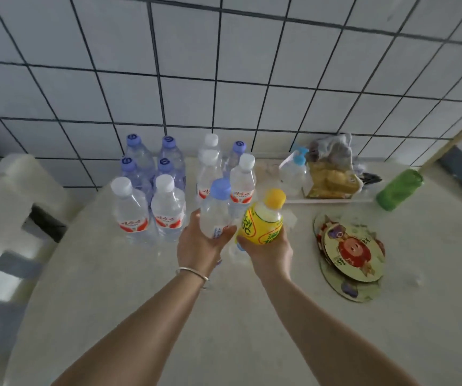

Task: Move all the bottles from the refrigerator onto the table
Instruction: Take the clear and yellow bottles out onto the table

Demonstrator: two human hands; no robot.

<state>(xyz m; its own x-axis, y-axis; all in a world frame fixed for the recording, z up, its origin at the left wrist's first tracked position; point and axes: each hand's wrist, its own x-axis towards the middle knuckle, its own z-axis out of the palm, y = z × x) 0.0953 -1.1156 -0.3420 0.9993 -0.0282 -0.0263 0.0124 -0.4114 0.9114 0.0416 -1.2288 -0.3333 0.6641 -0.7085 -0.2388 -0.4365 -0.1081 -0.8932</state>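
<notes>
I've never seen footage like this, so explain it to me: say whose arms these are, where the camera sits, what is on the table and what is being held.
There is no machine here. A person wears one wide-angle camera on the head, looking forward and down, so the two bare arms reaching in from below are their own. The left hand grips a clear water bottle with a blue cap. The right hand grips a yellow bottle with a yellow cap. Both are held over a pale table against a tiled wall. Already standing there are more water bottles, some white-capped, some blue-capped. To the right lie round picture mats, a green roll and a tray of odds and ends.
</notes>
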